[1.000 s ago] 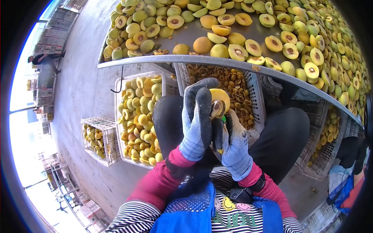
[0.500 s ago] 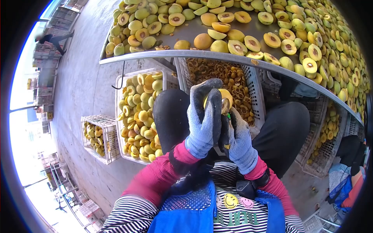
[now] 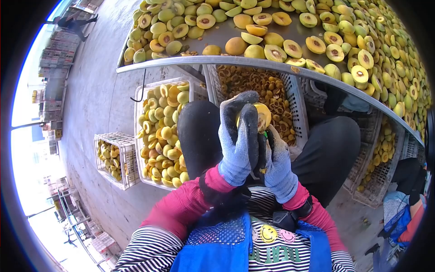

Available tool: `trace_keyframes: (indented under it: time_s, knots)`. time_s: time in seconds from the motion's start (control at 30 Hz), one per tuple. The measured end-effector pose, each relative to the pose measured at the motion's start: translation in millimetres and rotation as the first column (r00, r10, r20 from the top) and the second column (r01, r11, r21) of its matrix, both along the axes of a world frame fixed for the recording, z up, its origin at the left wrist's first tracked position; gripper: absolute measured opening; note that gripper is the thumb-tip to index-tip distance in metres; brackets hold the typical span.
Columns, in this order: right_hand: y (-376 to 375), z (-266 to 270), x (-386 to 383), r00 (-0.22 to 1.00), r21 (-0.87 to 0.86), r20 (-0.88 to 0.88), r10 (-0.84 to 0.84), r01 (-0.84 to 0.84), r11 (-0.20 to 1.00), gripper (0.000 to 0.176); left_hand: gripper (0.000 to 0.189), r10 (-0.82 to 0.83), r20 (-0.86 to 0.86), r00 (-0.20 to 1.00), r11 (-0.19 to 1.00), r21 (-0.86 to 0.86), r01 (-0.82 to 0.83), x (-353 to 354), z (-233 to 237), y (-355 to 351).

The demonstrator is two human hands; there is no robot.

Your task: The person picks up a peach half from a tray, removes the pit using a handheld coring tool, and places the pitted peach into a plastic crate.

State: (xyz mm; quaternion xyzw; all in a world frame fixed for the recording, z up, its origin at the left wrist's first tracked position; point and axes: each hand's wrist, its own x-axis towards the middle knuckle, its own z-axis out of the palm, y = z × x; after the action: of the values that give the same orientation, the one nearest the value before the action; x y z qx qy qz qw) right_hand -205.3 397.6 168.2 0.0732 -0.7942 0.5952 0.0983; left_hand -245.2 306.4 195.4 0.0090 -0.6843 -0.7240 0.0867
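Note:
A yellow peach half (image 3: pixel 264 116) is in my left hand (image 3: pixel 238 136), cut face turned to the right, the gloved fingers wrapped round its back. My right hand (image 3: pixel 277 165), also gloved, is closed close against the fruit. It grips a small tool (image 3: pixel 265 133) of which only a green bit and a dark part show; the working end is hidden at the peach. Both hands are above my lap, between my knees. Just beyond them stands a crate (image 3: pixel 299 106) of brown-orange pits and scraps.
A metal table (image 3: pixel 199 45) heaped with halved peaches spans the far side, its rim (image 3: pixel 181 60) above my knees. Left are a crate (image 3: pixel 138 113) of peach halves and a smaller crate (image 3: pixel 129 156). More crates (image 3: pixel 369 186) and another person (image 3: pixel 403 213) are at the right.
My hands stay almost in place around the peach half; more yellow flesh shows on its cut face. In the far left background, a walking person has moved rightward.

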Motion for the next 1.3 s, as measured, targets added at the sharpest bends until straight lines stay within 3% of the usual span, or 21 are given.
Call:
trace_keyframes:
  time_s: [0.07, 0.13, 0.17, 0.2, 0.23, 0.27, 0.33, 0.37, 0.4, 0.43, 0.47, 0.57, 0.67, 0.83, 0.9, 1.0, 1.03, 1.07, 1.13, 1.23, 1.3]
  knots:
    - [8, -9, 2, 0.999, 0.042, -0.024, 0.045, -0.044, 0.998, 0.034, 0.022, -0.025, 0.055, 0.998, 0.995, 0.098, 0.019, -2, -3, -1]
    - [13, -18, 2, 0.948, 0.321, -0.313, 0.054, 0.052, 0.946, 0.035, 0.023, -0.152, 0.136, 0.979, 0.983, 0.12, 0.136, -7, 1, -6]
    - [12, -17, 3, 0.948, 0.321, -0.314, 0.054, 0.053, 0.945, 0.035, 0.025, -0.231, 0.163, 0.959, 0.966, 0.16, 0.205, -13, -2, -11]
    - [9, -15, 6, 0.998, -0.05, 0.017, 0.052, -0.051, 0.997, 0.037, 0.028, -0.367, 0.216, 0.905, 0.915, 0.261, 0.309, -22, 3, -16]
    - [7, -14, 10, 0.93, -0.426, 0.324, 0.176, -0.023, 0.905, 0.04, 0.03, -0.419, 0.275, 0.866, 0.901, 0.247, 0.357, -27, 7, -21]
    - [6, -24, 14, 0.929, -0.425, 0.321, 0.181, -0.029, 0.904, 0.04, 0.032, -0.464, 0.332, 0.821, 0.884, 0.235, 0.405, -31, 10, -24]
    - [1, -56, 21, 0.971, -0.146, 0.225, 0.078, -0.045, 0.988, 0.037, 0.029, -0.418, 0.319, 0.851, 0.908, 0.126, 0.399, -33, -3, -26]
    - [3, -39, 16, 0.972, -0.149, 0.221, 0.082, -0.05, 0.988, 0.037, 0.027, -0.361, 0.261, 0.896, 0.916, -0.082, 0.393, -33, 0, -27]
    - [8, -10, 7, 0.778, -0.701, 0.473, 0.413, 0.049, 0.711, 0.034, 0.026, -0.405, 0.186, 0.895, 0.89, -0.142, 0.433, -33, 4, -29]
    - [10, 6, 3, 0.503, -0.902, 0.393, 0.77, 0.375, 0.216, 0.039, 0.026, -0.448, 0.015, 0.894, 0.851, -0.299, 0.431, -35, -1, -34]
    - [10, 6, 4, 0.503, -0.901, 0.395, 0.768, 0.375, 0.217, 0.039, 0.026, -0.5, -0.15, 0.853, 0.803, -0.448, 0.393, -40, -4, -37]
    - [10, 3, 9, 0.455, -0.887, 0.053, 0.889, 0.43, -0.167, 0.046, 0.027, -0.615, -0.008, 0.789, 0.719, -0.417, 0.556, -43, -5, -42]
    - [6, 2, 16, 0.465, -0.824, -0.031, 0.885, 0.489, -0.286, 0.046, 0.028, -0.635, -0.016, 0.772, 0.751, -0.248, 0.612, -40, -21, -40]
    - [8, 7, 21, 0.451, -0.874, 0.227, 0.863, 0.486, -0.025, 0.046, 0.026, -0.658, 0.057, 0.751, 0.715, -0.264, 0.647, -38, -24, -46]
    - [8, 6, 22, 0.391, -0.773, 0.012, 0.92, 0.587, -0.24, 0.047, 0.027, -0.731, -0.101, 0.675, 0.599, -0.569, 0.563, -41, -21, -51]
    - [6, 7, 22, 0.399, -0.646, -0.155, 0.904, 0.651, -0.399, 0.048, 0.027, -0.71, -0.081, 0.699, 0.611, -0.565, 0.555, -39, -22, -52]
    - [5, 7, 21, 0.395, -0.648, -0.157, 0.905, 0.65, -0.396, 0.048, 0.027, -0.686, -0.127, 0.716, 0.68, -0.463, 0.569, -35, -28, -50]
    - [4, 7, 22, 0.401, -0.636, -0.162, 0.902, 0.657, -0.406, 0.048, 0.027, -0.663, 0.089, 0.743, 0.731, -0.139, 0.668, -28, -31, -45]
    - [5, 6, 26, 0.399, -0.624, -0.163, 0.903, 0.667, -0.407, 0.047, 0.028, -0.628, 0.273, 0.729, 0.778, 0.193, 0.598, -13, -32, -43]
    - [4, 3, 34, 0.368, -0.751, 0.075, 0.927, 0.632, -0.19, 0.047, 0.029, -0.59, 0.055, 0.805, 0.807, 0.082, 0.585, -3, -53, -43]
    - [2, 6, 35, 0.357, -0.827, 0.293, 0.887, 0.561, 0.047, 0.047, 0.029, -0.595, 0.164, 0.787, 0.803, 0.18, 0.569, 0, -44, -45]
